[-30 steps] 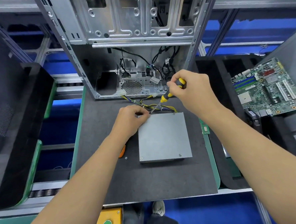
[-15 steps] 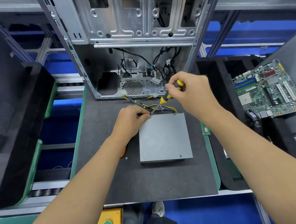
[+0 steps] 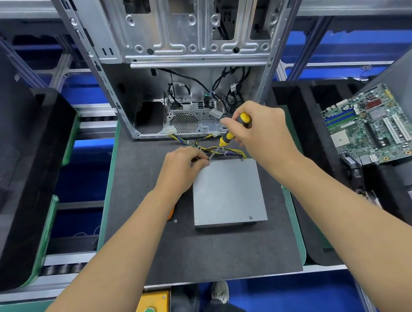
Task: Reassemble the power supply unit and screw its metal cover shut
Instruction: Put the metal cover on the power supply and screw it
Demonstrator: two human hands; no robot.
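The grey power supply unit point(image 3: 229, 193) lies flat on the dark work mat point(image 3: 194, 251), its metal cover on top. Screws sit in the near left, near right and far right corners. My right hand point(image 3: 257, 135) grips the yellow and black screwdriver point(image 3: 230, 133), whose tip slants down to the cover's far left corner. My left hand point(image 3: 182, 169) rests at that corner, its fingertips pinched around the screwdriver tip; the screw itself is hidden. A bundle of yellow and black cables point(image 3: 217, 149) runs from the unit's far edge.
An open metal computer case point(image 3: 182, 58) stands behind the mat. A green motherboard point(image 3: 373, 125) leans in a black foam tray on the right. A loose screw point(image 3: 175, 221) and something orange lie by my left forearm. Black foam trays flank the mat.
Both hands have stayed at the cover's far left corner. The right hand has shifted only slightly on the screwdriver handle.
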